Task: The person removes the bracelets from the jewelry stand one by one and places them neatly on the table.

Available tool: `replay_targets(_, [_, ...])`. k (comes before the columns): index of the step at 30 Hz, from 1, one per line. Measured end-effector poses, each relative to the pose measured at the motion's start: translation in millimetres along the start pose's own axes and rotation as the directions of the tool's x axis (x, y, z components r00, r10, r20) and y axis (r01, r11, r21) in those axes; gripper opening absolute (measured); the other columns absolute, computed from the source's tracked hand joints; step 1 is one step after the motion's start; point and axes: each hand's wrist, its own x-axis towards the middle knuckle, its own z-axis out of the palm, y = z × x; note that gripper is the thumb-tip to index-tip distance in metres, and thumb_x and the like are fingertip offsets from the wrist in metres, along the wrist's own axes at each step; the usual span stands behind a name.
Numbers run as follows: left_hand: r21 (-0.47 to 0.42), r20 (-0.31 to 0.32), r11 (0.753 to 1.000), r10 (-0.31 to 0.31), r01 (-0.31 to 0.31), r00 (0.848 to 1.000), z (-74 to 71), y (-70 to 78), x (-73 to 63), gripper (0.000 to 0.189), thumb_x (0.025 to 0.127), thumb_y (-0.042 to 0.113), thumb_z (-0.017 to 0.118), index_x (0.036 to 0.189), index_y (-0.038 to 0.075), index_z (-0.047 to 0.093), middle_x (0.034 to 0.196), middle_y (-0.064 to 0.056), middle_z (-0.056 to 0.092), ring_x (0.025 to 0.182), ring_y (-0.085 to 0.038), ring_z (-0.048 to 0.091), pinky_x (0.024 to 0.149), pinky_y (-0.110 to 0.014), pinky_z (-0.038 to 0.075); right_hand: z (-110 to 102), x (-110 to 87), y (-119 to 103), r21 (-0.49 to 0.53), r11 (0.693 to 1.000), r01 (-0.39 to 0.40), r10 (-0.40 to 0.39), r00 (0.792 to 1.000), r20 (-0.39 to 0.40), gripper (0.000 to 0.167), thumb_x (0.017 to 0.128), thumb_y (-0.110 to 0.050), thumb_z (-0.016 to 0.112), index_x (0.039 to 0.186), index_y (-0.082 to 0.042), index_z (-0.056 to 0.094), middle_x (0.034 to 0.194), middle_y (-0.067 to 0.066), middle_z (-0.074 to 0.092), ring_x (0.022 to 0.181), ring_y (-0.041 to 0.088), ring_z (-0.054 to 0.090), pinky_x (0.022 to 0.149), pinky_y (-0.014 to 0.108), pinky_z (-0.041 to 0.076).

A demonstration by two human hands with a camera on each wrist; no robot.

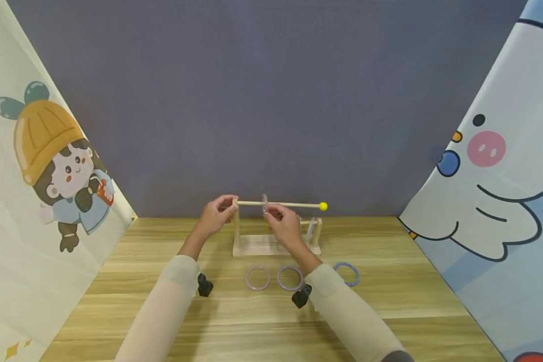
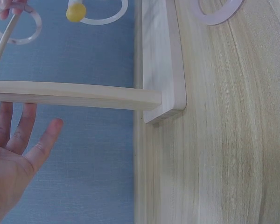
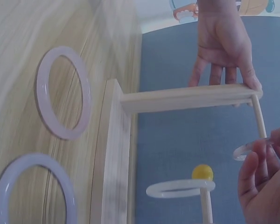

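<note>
A wooden stand (image 1: 276,245) has a tall post (image 2: 74,95) at its left end, from whose top a thin rod (image 1: 294,204) runs right to a yellow ball (image 1: 323,206). My left hand (image 1: 217,216) grips the top of that post, thumb and fingers on either side of the wood. On the rod sits a clear ring (image 1: 265,200), which my right hand (image 1: 286,225) pinches between thumb and fingers. A whitish ring (image 3: 177,188) hangs on the lower rod (image 3: 206,205) near its own yellow ball (image 3: 203,171). My right hand partly hides this lower rod in the head view.
In front of the stand, a pink ring (image 1: 258,278), a purple ring (image 1: 290,279) and a blue ring (image 1: 346,274) lie flat on the wooden table (image 1: 235,327). A dark wall (image 1: 271,110) rises behind, with cartoon-printed panels on both sides.
</note>
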Motion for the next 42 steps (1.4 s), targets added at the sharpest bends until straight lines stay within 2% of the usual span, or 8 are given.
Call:
replay_targets(2, [0.001,-0.003,1.000,0.002,-0.002,1.000,0.1,0.0,-0.8,0.044,0.102,0.030,0.065,0.138,0.007,0.060,0.126,-0.021,0.066,0.104,-0.030,0.066,0.086,-0.053,0.061,-2.8,0.2,1.9,0.012,1.000,0.004,-0.004,1.000,-0.009,0.018,0.091,-0.010,0.074,0.108,-0.005,0.076,0.096,0.014,0.076,0.066,0.012,0.069,0.058,0.022,0.060])
replay_targets(9, [0.000,0.005,1.000,-0.010,0.010,1.000,2.0,3.9,-3.7,0.042,0.104,0.023,0.062,0.140,0.003,0.057,0.128,-0.025,0.064,0.109,-0.040,0.065,0.087,-0.056,0.060,-15.3,-1.5,9.2,0.003,1.000,-0.008,0.008,0.999,-0.034,0.018,0.091,-0.010,0.074,0.109,-0.005,0.076,0.096,0.014,0.076,0.076,0.032,0.073,0.059,0.022,0.060])
replay_targets(18, [-0.001,-0.008,1.000,0.008,-0.008,1.000,2.9,-0.4,-5.0,0.041,0.102,0.027,0.065,0.137,0.006,0.060,0.123,-0.021,0.067,0.101,-0.030,0.067,0.081,-0.045,0.064,-33.0,-2.7,18.1,-0.001,1.000,-0.028,0.028,0.997,-0.075,0.017,0.091,-0.010,0.073,0.107,-0.005,0.076,0.093,0.016,0.074,0.066,0.020,0.070,0.060,0.034,0.063])
replay_targets(23, [0.000,-0.006,1.000,-0.002,0.002,1.000,2.1,-0.5,-4.7,0.042,0.102,0.028,0.065,0.138,0.007,0.060,0.125,-0.020,0.067,0.102,-0.029,0.066,0.082,-0.043,0.064,-42.5,-1.3,20.3,0.000,1.000,-0.015,0.015,0.994,-0.109,0.018,0.090,-0.010,0.074,0.106,-0.002,0.075,0.091,0.018,0.074,0.066,0.029,0.070,0.056,0.025,0.060])
replay_targets(28, [-0.012,-0.001,1.000,-0.003,0.003,1.000,1.3,-1.1,-2.8,0.043,0.102,0.030,0.064,0.139,0.007,0.059,0.126,-0.022,0.065,0.105,-0.032,0.066,0.085,-0.048,0.062,-53.6,0.6,25.2,0.016,1.000,-0.020,0.022,0.992,-0.126,0.018,0.091,-0.007,0.073,0.107,0.001,0.074,0.092,0.020,0.073,0.070,0.040,0.070,0.059,0.035,0.063])
replay_targets(31, [-0.017,0.002,1.000,-0.006,0.006,1.000,1.1,-0.7,-2.4,0.043,0.102,0.028,0.064,0.139,0.006,0.059,0.127,-0.021,0.065,0.104,-0.030,0.066,0.087,-0.050,0.062,-60.6,1.0,28.8,0.028,0.999,-0.038,0.041,0.991,-0.129,0.018,0.092,-0.007,0.073,0.108,0.002,0.074,0.093,0.021,0.072,0.072,0.043,0.069,0.058,0.033,0.062])
replay_targets(36, [-0.007,0.002,1.000,0.002,-0.002,1.000,0.9,0.1,-2.2,0.044,0.102,0.027,0.064,0.139,0.004,0.058,0.126,-0.019,0.066,0.099,-0.021,0.066,0.086,-0.050,0.062,-70.7,0.7,31.4,0.062,0.997,-0.041,0.050,0.989,-0.140,0.021,0.092,-0.007,0.073,0.108,0.004,0.073,0.094,0.024,0.071,0.068,0.032,0.069,0.055,0.021,0.058])
replay_targets(42, [-0.003,-0.001,1.000,0.014,-0.014,1.000,0.4,-0.9,-0.3,0.042,0.102,0.027,0.064,0.138,0.006,0.059,0.126,-0.019,0.067,0.098,-0.019,0.066,0.080,-0.038,0.063,-80.9,-0.1,34.3,0.040,0.996,-0.077,0.081,0.989,-0.120,0.022,0.094,-0.012,0.071,0.112,0.000,0.073,0.100,0.021,0.073,0.062,0.005,0.064,0.055,0.024,0.059])
